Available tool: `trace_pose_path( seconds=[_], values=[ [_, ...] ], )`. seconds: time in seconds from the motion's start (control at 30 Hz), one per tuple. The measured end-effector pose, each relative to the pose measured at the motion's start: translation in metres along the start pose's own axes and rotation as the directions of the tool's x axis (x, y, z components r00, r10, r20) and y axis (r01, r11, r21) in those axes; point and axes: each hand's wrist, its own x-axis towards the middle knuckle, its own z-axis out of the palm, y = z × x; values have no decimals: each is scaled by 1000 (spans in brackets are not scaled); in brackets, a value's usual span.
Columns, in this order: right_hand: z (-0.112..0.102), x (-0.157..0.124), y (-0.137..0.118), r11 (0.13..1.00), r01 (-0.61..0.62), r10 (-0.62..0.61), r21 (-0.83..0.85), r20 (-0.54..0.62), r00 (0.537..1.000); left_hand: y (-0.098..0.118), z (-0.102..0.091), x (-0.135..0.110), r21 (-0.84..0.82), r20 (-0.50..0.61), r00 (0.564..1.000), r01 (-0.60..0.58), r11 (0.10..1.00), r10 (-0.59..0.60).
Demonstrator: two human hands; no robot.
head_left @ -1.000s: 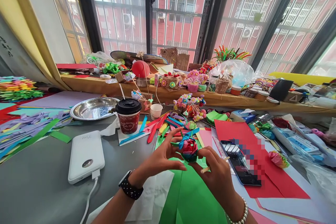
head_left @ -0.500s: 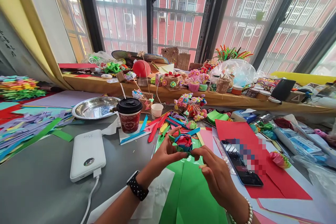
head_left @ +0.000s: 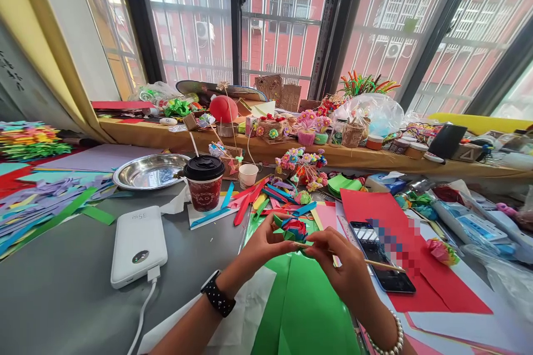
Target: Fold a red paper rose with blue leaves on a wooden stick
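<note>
Between thumb and fingers, my left hand (head_left: 266, 237) grips a paper flower (head_left: 295, 227) with a red centre, blue outer petals and green leaves. My right hand (head_left: 339, 260) is closed on a thin wooden stick (head_left: 383, 265), whose long end points out to the right over the phone. The stick's other tip touches the near side of the flower, by my left thumb. Below both hands lie sheets of green paper (head_left: 312, 305).
A white power bank (head_left: 139, 247) with its cable, a lidded cup (head_left: 204, 186) and a metal plate (head_left: 152, 172) stand left. Coloured paper strips (head_left: 250, 199) lie behind my hands. To the right are a phone (head_left: 381, 255), red paper (head_left: 449, 283) and a pink paper flower (head_left: 442, 251).
The stick in my right hand has swung into view, its long end now pointing right and its tip at the flower. My right fingers have closed nearer the flower, which has tilted slightly.
</note>
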Motion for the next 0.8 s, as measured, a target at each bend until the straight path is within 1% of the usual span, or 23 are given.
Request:
trace_pose_path(
  seconds=[0.17,0.3,0.4,0.53,0.6,0.67,0.73,0.8],
  values=[
    [-1,1,-1,996,-83,79,33,94,992,4,-4,-2,59,118,991,54,997,-61],
    [-3,3,-5,989,-124,113,77,137,984,10,-5,-5,28,198,977,76,997,-80],
    [-4,4,-7,985,-147,130,94,167,977,12,-5,-6,26,214,973,86,996,-89],
    [-4,5,-8,984,-141,126,108,134,983,12,-6,-5,42,183,978,96,994,-102],
    [-2,4,-7,986,-121,108,119,106,988,11,-6,-4,57,176,979,97,994,-105],
    [0,3,-6,992,-73,66,105,66,996,10,-6,-3,68,172,979,97,993,-107],
    [2,1,-4,999,13,-13,35,1,1000,7,-6,-2,71,155,982,99,993,-109],
    [4,-1,-2,991,108,-113,-77,-58,992,5,-7,-1,79,134,984,108,991,-118]
  ],
)
